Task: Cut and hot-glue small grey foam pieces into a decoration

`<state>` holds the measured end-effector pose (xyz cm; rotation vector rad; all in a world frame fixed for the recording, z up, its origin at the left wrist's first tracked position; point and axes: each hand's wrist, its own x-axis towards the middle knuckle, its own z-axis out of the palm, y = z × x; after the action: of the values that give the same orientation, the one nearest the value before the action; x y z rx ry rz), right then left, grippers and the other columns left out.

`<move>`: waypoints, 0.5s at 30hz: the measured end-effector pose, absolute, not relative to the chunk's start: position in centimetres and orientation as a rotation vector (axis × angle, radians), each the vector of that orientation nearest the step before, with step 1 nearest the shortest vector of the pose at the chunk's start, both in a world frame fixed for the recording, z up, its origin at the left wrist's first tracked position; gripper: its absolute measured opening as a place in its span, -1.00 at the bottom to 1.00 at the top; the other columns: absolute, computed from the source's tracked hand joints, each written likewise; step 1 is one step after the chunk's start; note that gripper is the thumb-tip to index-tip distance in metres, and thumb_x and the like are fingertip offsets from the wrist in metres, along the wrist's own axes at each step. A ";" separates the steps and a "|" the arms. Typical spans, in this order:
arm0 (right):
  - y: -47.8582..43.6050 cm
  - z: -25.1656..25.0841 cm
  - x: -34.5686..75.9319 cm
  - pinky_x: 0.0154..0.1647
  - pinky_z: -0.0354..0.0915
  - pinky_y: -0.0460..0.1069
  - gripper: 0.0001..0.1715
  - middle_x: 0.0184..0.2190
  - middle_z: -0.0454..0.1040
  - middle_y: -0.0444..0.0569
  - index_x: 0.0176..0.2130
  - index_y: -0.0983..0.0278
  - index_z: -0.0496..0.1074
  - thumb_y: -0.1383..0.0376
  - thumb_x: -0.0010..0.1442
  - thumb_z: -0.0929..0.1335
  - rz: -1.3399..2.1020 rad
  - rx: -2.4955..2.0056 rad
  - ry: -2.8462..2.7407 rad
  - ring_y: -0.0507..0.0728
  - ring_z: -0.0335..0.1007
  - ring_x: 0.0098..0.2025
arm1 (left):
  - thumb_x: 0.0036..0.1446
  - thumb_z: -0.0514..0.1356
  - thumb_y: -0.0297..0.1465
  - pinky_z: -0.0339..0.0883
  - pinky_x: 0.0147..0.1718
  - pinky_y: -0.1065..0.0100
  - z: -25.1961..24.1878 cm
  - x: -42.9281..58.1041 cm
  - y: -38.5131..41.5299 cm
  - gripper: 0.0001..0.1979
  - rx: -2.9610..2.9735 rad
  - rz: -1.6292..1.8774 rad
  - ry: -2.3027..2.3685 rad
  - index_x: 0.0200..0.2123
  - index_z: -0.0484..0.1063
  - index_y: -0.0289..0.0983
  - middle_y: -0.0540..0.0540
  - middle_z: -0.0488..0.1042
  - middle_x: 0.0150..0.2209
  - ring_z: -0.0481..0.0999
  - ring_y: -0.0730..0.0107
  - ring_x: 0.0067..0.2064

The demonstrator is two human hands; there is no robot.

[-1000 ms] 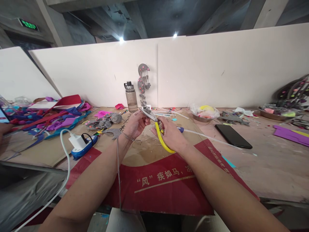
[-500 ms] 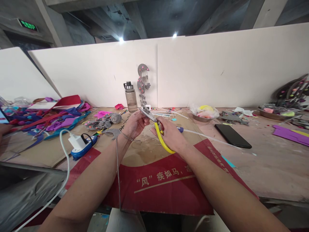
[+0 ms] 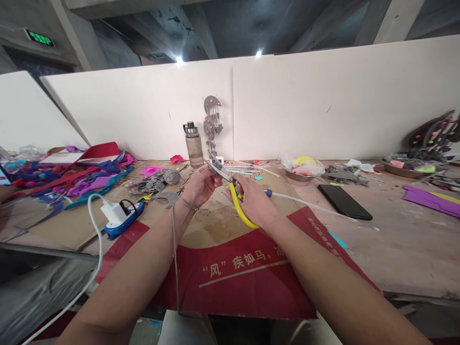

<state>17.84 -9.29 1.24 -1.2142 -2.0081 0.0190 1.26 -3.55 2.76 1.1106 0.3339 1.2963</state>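
Note:
My right hand [image 3: 253, 200] is closed round the yellow handles of a pair of scissors [image 3: 235, 197], whose metal blades point up and left. My left hand [image 3: 201, 184] is curled next to the blade tips, pinching a thin grey cord [image 3: 175, 254] that runs over my wrist and hangs down along my forearm. Both hands hover above the brown and red cardboard sheet [image 3: 244, 273] that covers the table in front of me.
A water bottle [image 3: 193, 144] and a grey hanging ornament [image 3: 212, 122] stand at the white back wall. Left lie coloured felt scraps [image 3: 72, 179] and a white charger on a blue power strip [image 3: 120, 214]. Right lie a black phone [image 3: 345, 202], a bowl [image 3: 304, 167] and purple sheets [image 3: 429, 197].

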 end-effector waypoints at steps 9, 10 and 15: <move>-9.4 1.3 17.9 -0.35 0.13 -0.02 -0.65 -0.40 0.40 -0.05 -0.07 0.22 0.32 0.06 0.25 0.30 -0.009 -1.226 -2.000 0.11 0.26 -0.42 | -0.04 0.26 -0.52 0.16 -0.56 0.54 2.8 1.2 -3.6 -0.89 1.123 1.274 0.359 -0.47 0.34 -0.33 0.06 0.26 -0.57 0.26 0.63 -0.55; -9.3 1.2 17.8 -0.35 0.14 -0.02 -0.65 -0.39 0.40 -0.05 -0.07 0.21 0.32 0.06 0.24 0.31 0.003 -1.219 -1.991 0.10 0.25 -0.43 | -0.05 0.26 -0.52 0.16 -0.56 0.54 2.8 1.3 -3.6 -0.88 1.111 1.276 0.363 -0.47 0.33 -0.32 0.06 0.25 -0.57 0.26 0.63 -0.56; -9.0 1.1 17.7 -0.32 0.19 -0.02 -0.62 -0.37 0.32 -0.10 -0.09 0.22 0.26 0.06 0.19 0.33 0.220 -1.153 -1.842 0.07 0.22 -0.39 | -0.08 0.25 -0.54 0.16 -0.58 0.54 2.8 1.3 -3.6 -0.87 1.047 1.261 0.354 -0.45 0.33 -0.31 0.04 0.32 -0.52 0.26 0.64 -0.55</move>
<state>17.67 -9.05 1.06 -1.1529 -1.8419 0.2196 1.30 -3.56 2.82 1.0471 0.3536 1.2608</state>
